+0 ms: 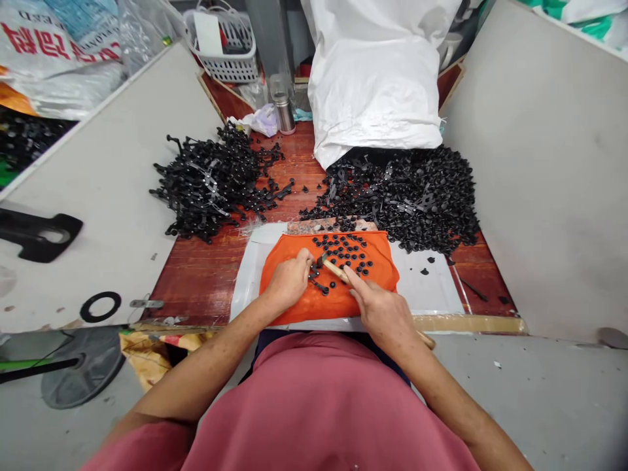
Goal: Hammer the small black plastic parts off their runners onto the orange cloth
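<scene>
My right hand is wrapped round the pale wooden handle of a small hammer. Its dark head is close to the fingertips of my left hand. Those fingers are pinched at a black plastic part, whose knobbed end shows below them; the grip itself is partly hidden. Under both hands lies an orange cloth, spread over a white sheet. Several small round black plastic pieces are scattered on the cloth, mostly beyond the hammer head.
On the left is a heap of branched black parts; on the right, a larger heap of small black pieces lies below a white sack. A steel flask and grey basket stand behind. Pale side panels flank the red-brown tabletop.
</scene>
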`<action>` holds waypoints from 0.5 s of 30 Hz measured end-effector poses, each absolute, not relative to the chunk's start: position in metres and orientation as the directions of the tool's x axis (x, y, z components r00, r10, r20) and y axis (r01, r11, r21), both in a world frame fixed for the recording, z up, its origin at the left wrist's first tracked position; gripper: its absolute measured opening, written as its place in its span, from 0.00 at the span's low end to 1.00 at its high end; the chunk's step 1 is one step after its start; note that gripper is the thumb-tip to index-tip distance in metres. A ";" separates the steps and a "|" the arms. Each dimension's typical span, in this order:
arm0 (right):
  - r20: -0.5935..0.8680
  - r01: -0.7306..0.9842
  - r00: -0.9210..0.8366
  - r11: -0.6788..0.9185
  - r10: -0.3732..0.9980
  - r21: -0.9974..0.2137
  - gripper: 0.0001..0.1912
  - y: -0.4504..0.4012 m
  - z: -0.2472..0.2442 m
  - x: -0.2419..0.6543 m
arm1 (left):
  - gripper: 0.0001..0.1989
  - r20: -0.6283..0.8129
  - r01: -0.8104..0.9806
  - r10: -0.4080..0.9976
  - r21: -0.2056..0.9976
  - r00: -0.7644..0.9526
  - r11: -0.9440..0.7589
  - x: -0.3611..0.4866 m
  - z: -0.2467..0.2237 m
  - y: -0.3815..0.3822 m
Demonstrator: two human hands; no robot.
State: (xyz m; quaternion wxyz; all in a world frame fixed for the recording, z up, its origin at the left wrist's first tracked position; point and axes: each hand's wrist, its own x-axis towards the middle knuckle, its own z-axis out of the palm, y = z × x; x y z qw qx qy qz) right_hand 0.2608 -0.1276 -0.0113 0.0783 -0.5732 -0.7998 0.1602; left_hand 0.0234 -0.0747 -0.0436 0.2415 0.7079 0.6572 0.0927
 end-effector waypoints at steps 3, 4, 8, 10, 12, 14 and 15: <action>-0.018 0.885 -0.320 0.292 0.947 -0.364 0.30 -0.125 -0.015 0.259 | 0.08 -0.189 0.889 0.975 0.458 0.117 -0.018 0.023 -0.044 -0.072; 0.018 0.873 -0.304 0.286 0.952 -0.394 0.30 -0.124 -0.016 0.260 | 0.07 -0.184 0.882 0.976 0.471 0.120 -0.019 0.023 -0.045 -0.072; -0.045 0.889 -0.307 0.269 0.951 -0.371 0.29 -0.124 -0.020 0.257 | 0.09 -0.182 0.867 0.976 0.498 0.119 -0.013 0.022 -0.046 -0.072; -0.074 0.882 -0.336 0.287 0.939 -0.375 0.29 -0.123 -0.022 0.255 | 0.09 -0.184 0.865 0.976 0.501 0.118 -0.010 0.023 -0.047 -0.073; -0.024 0.824 -0.355 0.300 0.935 -0.481 0.29 -0.123 -0.024 0.257 | 0.10 -0.176 0.831 0.974 0.556 0.144 -0.022 0.023 -0.046 -0.074; 0.042 0.742 -0.315 0.274 0.948 -0.612 0.28 -0.123 -0.026 0.267 | 0.10 -0.157 0.763 0.965 0.643 0.208 -0.060 0.018 -0.039 -0.070; 0.060 0.712 -0.270 0.241 0.961 -0.660 0.28 -0.124 -0.027 0.275 | 0.10 -0.142 0.727 0.959 0.682 0.246 -0.085 0.012 -0.031 -0.066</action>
